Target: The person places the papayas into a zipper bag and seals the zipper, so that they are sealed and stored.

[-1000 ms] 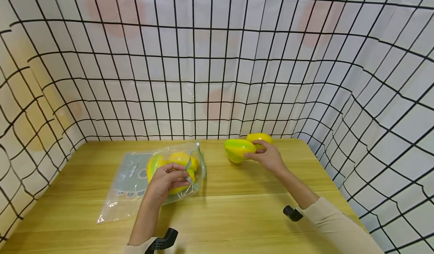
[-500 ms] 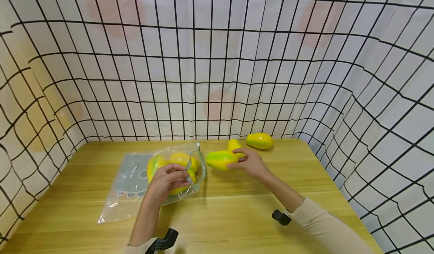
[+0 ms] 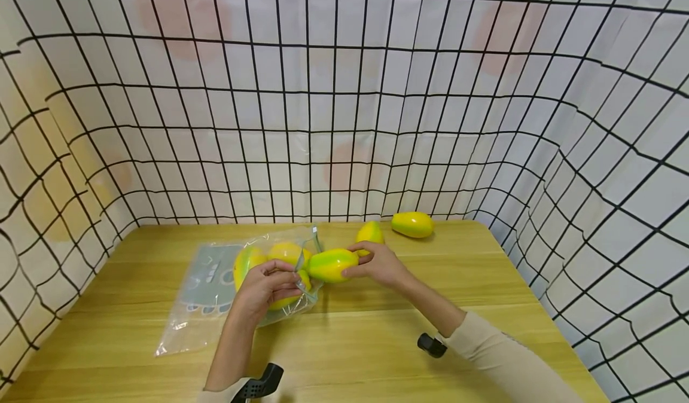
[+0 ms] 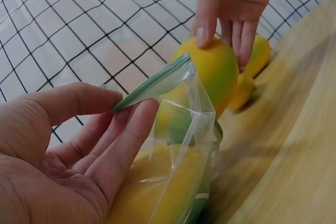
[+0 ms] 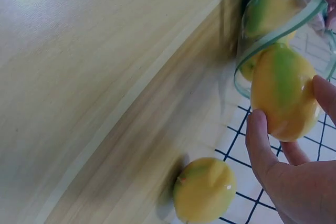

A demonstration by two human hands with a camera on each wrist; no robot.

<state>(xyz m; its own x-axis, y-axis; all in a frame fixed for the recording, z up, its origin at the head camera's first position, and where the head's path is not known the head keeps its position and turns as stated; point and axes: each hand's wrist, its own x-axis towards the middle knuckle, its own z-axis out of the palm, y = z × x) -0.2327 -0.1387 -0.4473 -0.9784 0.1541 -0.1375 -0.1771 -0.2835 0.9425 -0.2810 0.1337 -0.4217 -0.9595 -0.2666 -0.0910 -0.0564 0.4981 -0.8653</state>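
My left hand [image 3: 267, 286] pinches the green zip edge [image 4: 152, 84] of a clear plastic bag [image 3: 183, 331] between thumb and fingers. Several yellow-green mangoes [image 3: 247, 262] lie inside the bag, partly behind my left hand. My right hand [image 3: 379, 265] grips another smooth yellow mango with a green stripe [image 3: 329, 265] by its right end. Its left end is at the bag's mouth; in the right wrist view this mango [image 5: 283, 90] overlaps the green-rimmed opening [image 5: 283, 32]. How far it reaches inside I cannot tell.
Two loose mangoes lie on the wooden table [image 3: 377, 343]: one [image 3: 370, 233] just behind my right hand, one [image 3: 412, 225] farther right by the back edge. A black wire grid [image 3: 344, 122] with white sheeting surrounds the back and sides.
My right hand has brought its mango leftward and slightly nearer, from the back right to the bag's mouth. The mango behind it has come into view. The left hand has stayed still.
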